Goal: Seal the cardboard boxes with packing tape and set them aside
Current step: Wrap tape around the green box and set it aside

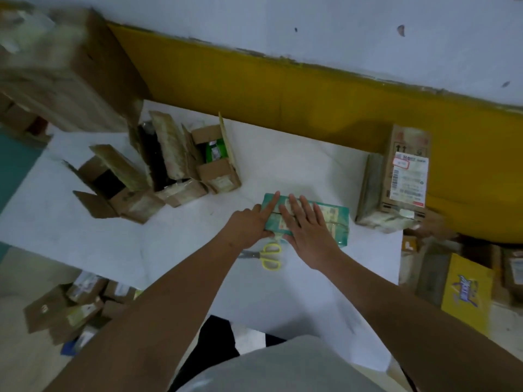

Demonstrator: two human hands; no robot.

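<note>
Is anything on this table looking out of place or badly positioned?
The labelled box seems to jut past the right edge of the table, so it might tip. Otherwise nothing stands out.
</note>
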